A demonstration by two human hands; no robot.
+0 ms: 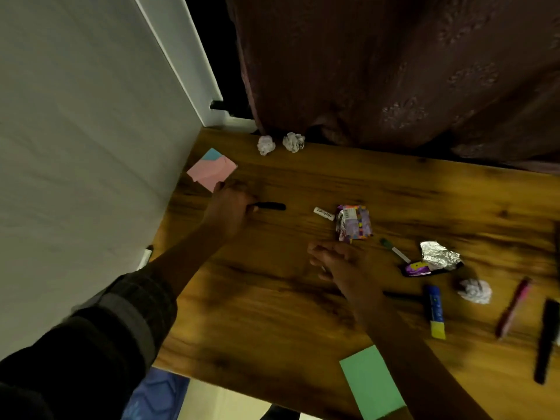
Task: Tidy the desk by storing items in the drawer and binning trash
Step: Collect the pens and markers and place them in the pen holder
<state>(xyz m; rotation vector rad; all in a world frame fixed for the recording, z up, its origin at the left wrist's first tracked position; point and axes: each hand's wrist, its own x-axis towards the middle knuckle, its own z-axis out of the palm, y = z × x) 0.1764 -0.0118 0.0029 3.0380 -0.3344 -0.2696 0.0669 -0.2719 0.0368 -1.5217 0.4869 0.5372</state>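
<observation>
A person leans over a wooden desk (272, 313) scattered with stationery and rubbish, seen from above. The left hand (230, 207) reaches to the far left of the desk, its fingers curled around the end of a black pen (271, 206) that lies flat on the wood, just beside a stack of pink sticky notes (210, 169); this looks like a pick-up for the drawer, which is not in view. The right hand (336, 262) hovers near the middle of the desk with fingers loosely spread and holding nothing, close to a crumpled purple wrapper (353, 222), probably its next target for the bin. Further right lie a foil wrapper (439, 256), a ball of crumpled paper (475, 291), a blue and yellow glue stick (436, 310) and a pink pen (513, 307). Two more paper balls (280, 143) sit at the back edge by a dark curtain (394, 71). A green note pad (372, 383) rests at the near edge.
</observation>
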